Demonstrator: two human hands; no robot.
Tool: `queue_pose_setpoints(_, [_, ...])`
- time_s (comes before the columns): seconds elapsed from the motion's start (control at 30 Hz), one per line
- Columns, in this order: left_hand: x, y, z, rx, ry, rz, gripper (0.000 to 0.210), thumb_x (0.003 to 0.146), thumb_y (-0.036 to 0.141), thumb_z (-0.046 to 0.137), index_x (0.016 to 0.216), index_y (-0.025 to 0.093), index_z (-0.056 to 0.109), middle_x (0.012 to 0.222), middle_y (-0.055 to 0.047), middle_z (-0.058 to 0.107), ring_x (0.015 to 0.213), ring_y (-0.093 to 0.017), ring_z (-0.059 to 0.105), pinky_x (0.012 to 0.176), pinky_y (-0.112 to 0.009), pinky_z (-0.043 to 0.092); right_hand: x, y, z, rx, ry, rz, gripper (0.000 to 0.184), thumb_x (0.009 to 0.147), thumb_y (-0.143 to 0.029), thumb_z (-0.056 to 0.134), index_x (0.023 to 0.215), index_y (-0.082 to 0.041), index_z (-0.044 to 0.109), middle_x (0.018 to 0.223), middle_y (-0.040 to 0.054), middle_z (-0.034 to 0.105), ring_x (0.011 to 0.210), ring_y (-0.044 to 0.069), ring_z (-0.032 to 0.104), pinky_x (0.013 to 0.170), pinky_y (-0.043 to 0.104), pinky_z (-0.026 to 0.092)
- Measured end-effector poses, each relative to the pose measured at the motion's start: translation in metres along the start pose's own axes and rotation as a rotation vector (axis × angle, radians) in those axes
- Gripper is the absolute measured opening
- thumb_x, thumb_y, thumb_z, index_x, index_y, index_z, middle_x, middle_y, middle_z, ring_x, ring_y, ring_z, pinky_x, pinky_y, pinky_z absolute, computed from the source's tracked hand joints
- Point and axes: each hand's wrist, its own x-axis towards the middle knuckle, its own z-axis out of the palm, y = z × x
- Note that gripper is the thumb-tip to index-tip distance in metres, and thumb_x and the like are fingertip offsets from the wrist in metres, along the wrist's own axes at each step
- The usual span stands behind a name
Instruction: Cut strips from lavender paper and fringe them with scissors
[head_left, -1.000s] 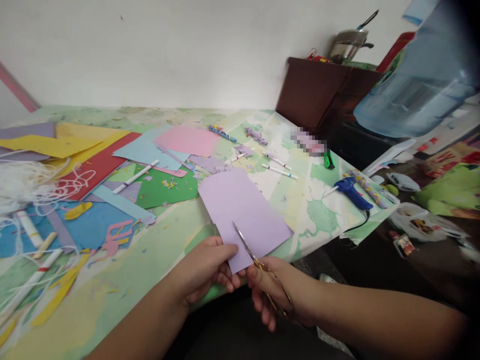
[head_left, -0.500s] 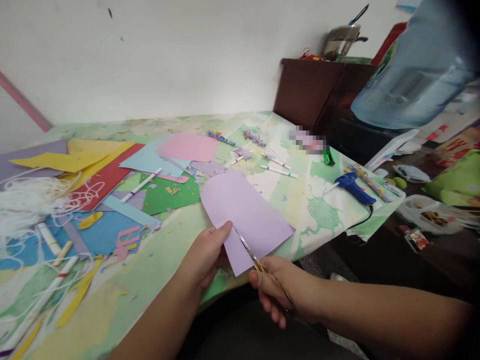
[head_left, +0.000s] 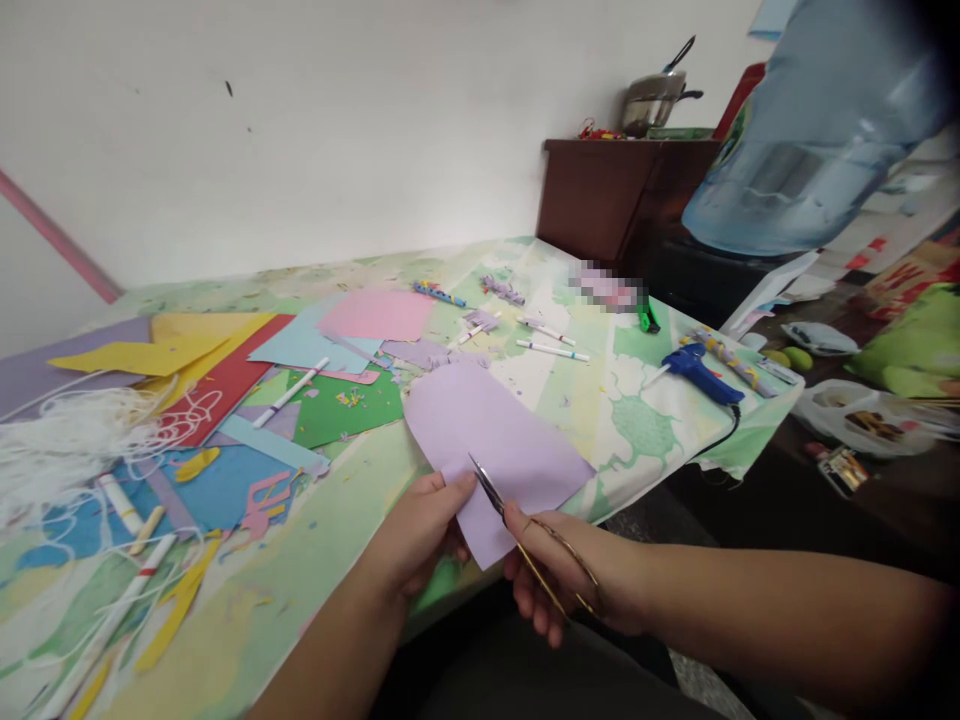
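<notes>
A sheet of light purple paper (head_left: 495, 420) with a rounded far end is held over the near edge of the table. My left hand (head_left: 431, 525) pinches its left edge, thumb on top and the other fingers partly hidden underneath. In my right hand (head_left: 559, 570) is a pair of gold-handled scissors (head_left: 536, 565). Their blades lie over the paper, pointing up and left, with the tip close to my left thumb. The handles are spread apart. Whether the blades have cut into the sheet here I cannot tell.
Coloured paper, including a green sheet (head_left: 349, 405), and a tangle of white string (head_left: 75, 440) cover the left. Several markers lie about, one white marker (head_left: 553, 350) beyond the purple sheet. A blue glue gun (head_left: 705, 375) with a cord rests at the right edge.
The scissor handles have spread wider and my right hand has shifted slightly around them. The view has tilted a little, so the table sits slightly lower in the picture.
</notes>
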Motion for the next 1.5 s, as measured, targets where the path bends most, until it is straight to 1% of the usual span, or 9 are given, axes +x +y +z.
queue_pose_setpoints(0.1, [-0.002,0.000,-0.001,-0.023,-0.038,0.005,0.023,0.070,0.034,0.049,0.064,0.012,0.051,0.043,-0.001,0.052,0.034,-0.009,0.043,0.033,-0.019,0.027,0.002,0.000,0.003,0.005,-0.012,-0.039,0.049,0.075,-0.057,0.020,0.066,-0.014,0.041,0.041,-0.0038,0.044,0.031,0.006,0.041,0.031,0.018,0.036])
queue_pose_setpoints(0.23, [-0.003,0.001,-0.001,-0.068,-0.038,-0.010,0.021,0.070,0.032,0.049,0.066,0.011,0.052,0.045,-0.002,0.054,0.036,-0.009,0.045,0.033,-0.019,0.028,0.001,0.002,0.007,0.005,-0.029,-0.097,0.047,0.075,-0.056,0.024,0.065,-0.014,0.041,0.044,-0.0046,0.044,0.033,0.005,0.042,0.032,0.017,0.037])
queue_pose_setpoints(0.43, [-0.005,0.000,-0.002,-0.139,-0.022,-0.040,0.023,0.069,0.033,0.051,0.076,0.011,0.054,0.054,-0.004,0.057,0.045,-0.012,0.051,0.043,-0.024,0.037,0.001,0.006,0.007,-0.005,-0.014,-0.146,0.047,0.070,-0.060,0.029,0.063,-0.015,0.040,0.045,-0.0050,0.044,0.034,0.004,0.042,0.032,0.017,0.037])
queue_pose_setpoints(0.57, [-0.005,-0.001,-0.002,-0.172,-0.019,-0.033,0.022,0.069,0.032,0.052,0.075,0.011,0.054,0.056,-0.004,0.058,0.048,-0.013,0.052,0.049,-0.027,0.040,0.002,0.011,0.006,0.005,-0.013,-0.150,0.048,0.067,-0.063,0.030,0.065,-0.015,0.039,0.046,-0.0051,0.044,0.034,0.005,0.042,0.032,0.018,0.036])
queue_pose_setpoints(0.8, [-0.002,0.001,0.000,-0.144,0.027,-0.023,0.023,0.068,0.033,0.051,0.062,0.011,0.052,0.041,-0.002,0.052,0.032,-0.009,0.043,0.031,-0.019,0.028,0.008,0.014,0.007,0.030,-0.038,-0.135,0.050,0.065,-0.064,0.031,0.071,-0.016,0.039,0.044,-0.0059,0.044,0.033,0.005,0.042,0.031,0.018,0.036])
queue_pose_setpoints(1.03, [-0.002,-0.001,-0.001,-0.122,0.010,-0.026,0.021,0.070,0.032,0.049,0.061,0.012,0.051,0.039,-0.001,0.052,0.031,-0.008,0.042,0.030,-0.018,0.027,0.007,0.018,0.005,0.035,-0.072,-0.154,0.049,0.064,-0.064,0.033,0.073,-0.016,0.038,0.043,-0.0064,0.044,0.032,0.005,0.042,0.029,0.017,0.035])
queue_pose_setpoints(1.3, [-0.002,0.000,-0.001,-0.082,0.039,-0.056,0.022,0.071,0.031,0.049,0.059,0.013,0.050,0.038,0.001,0.049,0.029,-0.007,0.039,0.029,-0.017,0.025,0.006,0.019,0.002,-0.020,-0.103,-0.143,0.048,0.065,-0.064,0.032,0.071,-0.016,0.037,0.042,-0.0076,0.042,0.030,0.004,0.040,0.028,0.015,0.034])
queue_pose_setpoints(1.4, [-0.002,0.000,-0.002,-0.113,0.032,-0.053,0.019,0.070,0.030,0.050,0.064,0.013,0.051,0.042,0.001,0.050,0.033,-0.007,0.041,0.033,-0.018,0.029,0.007,0.019,0.000,-0.056,-0.115,-0.155,0.047,0.066,-0.063,0.033,0.070,-0.016,0.038,0.041,-0.0080,0.040,0.030,0.004,0.039,0.027,0.015,0.034])
queue_pose_setpoints(1.5, [-0.001,-0.001,-0.003,-0.153,0.021,-0.045,0.016,0.070,0.029,0.051,0.068,0.012,0.053,0.045,0.002,0.050,0.037,-0.007,0.043,0.044,-0.022,0.037,0.011,0.020,0.000,-0.073,-0.120,-0.156,0.048,0.066,-0.063,0.032,0.063,-0.015,0.039,0.039,-0.0071,0.040,0.030,0.005,0.040,0.027,0.016,0.034])
